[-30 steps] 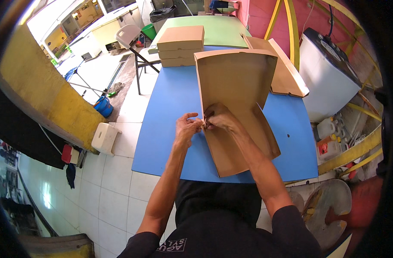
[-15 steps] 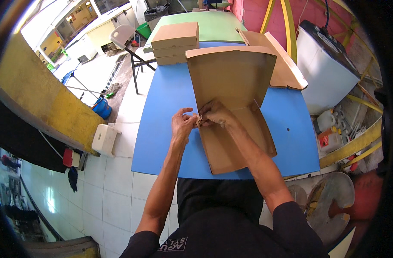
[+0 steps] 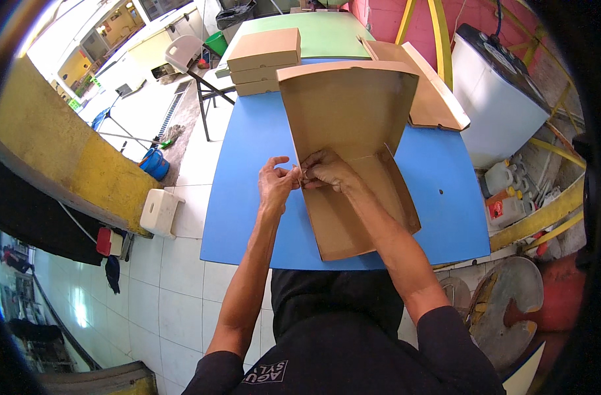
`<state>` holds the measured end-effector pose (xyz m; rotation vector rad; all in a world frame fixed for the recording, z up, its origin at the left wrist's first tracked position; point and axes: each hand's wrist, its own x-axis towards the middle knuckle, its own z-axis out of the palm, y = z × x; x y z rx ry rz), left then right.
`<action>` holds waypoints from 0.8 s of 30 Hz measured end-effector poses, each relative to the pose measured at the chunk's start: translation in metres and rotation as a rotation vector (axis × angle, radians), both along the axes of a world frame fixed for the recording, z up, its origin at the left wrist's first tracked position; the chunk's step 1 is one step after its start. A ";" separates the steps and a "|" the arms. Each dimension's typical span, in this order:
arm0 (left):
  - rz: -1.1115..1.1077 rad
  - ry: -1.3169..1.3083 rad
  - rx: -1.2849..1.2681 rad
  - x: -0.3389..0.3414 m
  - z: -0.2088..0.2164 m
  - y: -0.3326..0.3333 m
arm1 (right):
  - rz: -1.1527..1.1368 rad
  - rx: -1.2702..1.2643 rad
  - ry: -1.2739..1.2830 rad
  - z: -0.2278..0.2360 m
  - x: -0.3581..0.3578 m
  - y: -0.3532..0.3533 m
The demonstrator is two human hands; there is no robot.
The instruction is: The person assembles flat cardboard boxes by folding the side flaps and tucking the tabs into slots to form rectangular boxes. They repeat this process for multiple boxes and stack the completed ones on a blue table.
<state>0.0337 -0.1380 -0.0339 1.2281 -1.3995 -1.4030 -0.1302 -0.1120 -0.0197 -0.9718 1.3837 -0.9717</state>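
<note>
An open brown cardboard box [image 3: 359,227] lies on the blue table [image 3: 244,217] at its near edge, lid [image 3: 350,108] raised at the far side. Both hands meet at its left rear corner, where the side wall joins the lid. My right hand [image 3: 328,170] reaches inside the box, its fingers closed on the corner flap. From outside, my left hand [image 3: 275,184] pinches the same corner, with its index finger lifted away. The fingers partly hide the flap between them.
Several closed cardboard boxes [image 3: 264,59] are stacked at the far left of the table. Another open box [image 3: 435,99] lies at the far right, near a white appliance [image 3: 494,99]. A grey folding chair [image 3: 184,52] and a white stool [image 3: 159,212] stand to the left.
The whole view has shifted slightly. Both hands stay at the box's left rear corner, with only small finger movements.
</note>
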 end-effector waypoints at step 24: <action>-0.044 -0.661 -0.408 -0.033 0.015 -0.001 | -0.284 -0.317 0.917 0.016 -0.066 0.090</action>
